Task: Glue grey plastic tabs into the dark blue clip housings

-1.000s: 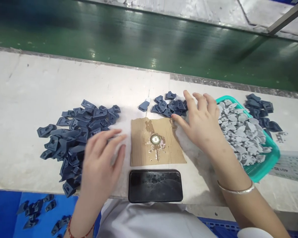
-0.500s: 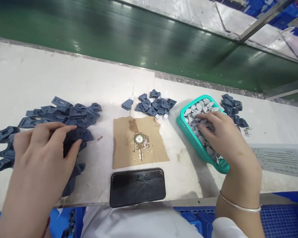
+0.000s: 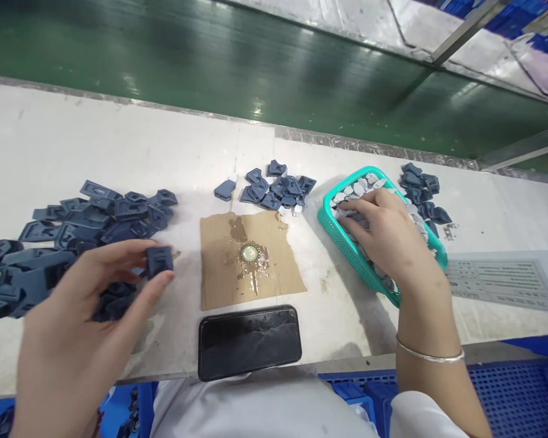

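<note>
Between the thumb and fingers of my left hand [image 3: 105,298] is a dark blue-grey plastic part [image 3: 159,261], lifted at the right side of a loose pile of similar parts [image 3: 91,219]. My right hand [image 3: 388,234] reaches into a green basket [image 3: 347,258] full of small light-grey pieces [image 3: 358,187]. Its thumb and forefinger are bent close together among the pieces; whether one is pinched I cannot make out. In the middle, a brown cardboard sheet [image 3: 219,261] carries a small round cap [image 3: 249,253] with wet, glossy liquid around it.
A black phone [image 3: 250,342] lies at the table's front edge. Behind the cardboard is a cluster of dark parts [image 3: 281,188], some with light tips. More dark parts [image 3: 422,188] and a printed sheet [image 3: 502,283] lie right of the basket. A green conveyor belt [image 3: 187,67] runs along the back.
My left hand has come up off the pile with a dark plastic part in its fingers. My right hand has shifted slightly left and farther back within the basket. The view has moved a little.
</note>
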`<state>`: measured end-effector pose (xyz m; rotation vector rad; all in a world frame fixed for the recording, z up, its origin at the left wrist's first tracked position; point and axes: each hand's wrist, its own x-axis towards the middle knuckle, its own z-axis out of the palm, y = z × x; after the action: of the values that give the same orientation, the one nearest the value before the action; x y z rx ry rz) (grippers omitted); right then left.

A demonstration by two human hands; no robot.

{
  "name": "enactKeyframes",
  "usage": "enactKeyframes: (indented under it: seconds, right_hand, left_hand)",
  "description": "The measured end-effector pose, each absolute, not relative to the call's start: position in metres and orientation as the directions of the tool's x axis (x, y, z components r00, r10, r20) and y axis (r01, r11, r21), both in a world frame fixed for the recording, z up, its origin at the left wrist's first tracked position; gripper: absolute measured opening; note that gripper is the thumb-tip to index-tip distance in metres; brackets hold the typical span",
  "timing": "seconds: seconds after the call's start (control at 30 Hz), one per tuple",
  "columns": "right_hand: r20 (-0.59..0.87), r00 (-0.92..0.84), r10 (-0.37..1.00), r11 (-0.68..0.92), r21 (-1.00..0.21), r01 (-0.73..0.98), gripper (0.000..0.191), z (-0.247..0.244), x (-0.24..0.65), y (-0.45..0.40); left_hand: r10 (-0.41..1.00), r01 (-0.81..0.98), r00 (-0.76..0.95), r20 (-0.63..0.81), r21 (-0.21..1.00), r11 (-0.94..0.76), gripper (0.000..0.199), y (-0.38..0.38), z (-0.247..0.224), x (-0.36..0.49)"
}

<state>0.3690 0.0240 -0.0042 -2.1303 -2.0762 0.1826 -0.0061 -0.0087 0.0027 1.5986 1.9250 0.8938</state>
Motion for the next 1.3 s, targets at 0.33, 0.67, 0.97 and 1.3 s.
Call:
enactKeyframes:
  seconds: [0.33, 0.67, 0.97, 1.3]
  right_hand:
    - [0.010, 0.192, 0.981, -0.162, -0.494, 0.854, 0.028, 0.011, 0.366, 0.021]
    - [0.043, -0.038, 0.998, 0.057, -0.873, 0.485, 0.044, 0.021, 0.305, 0.017]
    - [-0.182, -0.211, 0.960, -0.135, -0.966, 0.220, 0.064, 0.006, 0.248, 0.009]
    - [-0.106, -0.276, 0.955, -0.095, -0.994, 0.054, 0.026, -0.006, 0.251, 0.002]
  left_hand:
    - [0.934, 0.096, 0.088, -0.346, 0.936, 0.338, 0.023, -0.021, -0.008, 0.031]
    - [0.936, -0.025, 0.240, -0.257, 0.962, 0.271, 0.015, -0.024, -0.020, 0.050]
    - [0.891, 0.122, 0.333, -0.310, 0.951, 0.285, 0.014, -0.020, -0.007, 0.072]
    - [0.967, 0.208, 0.241, -0.077, 0.978, 0.026, 0.008, -0.024, -0.012, 0.075]
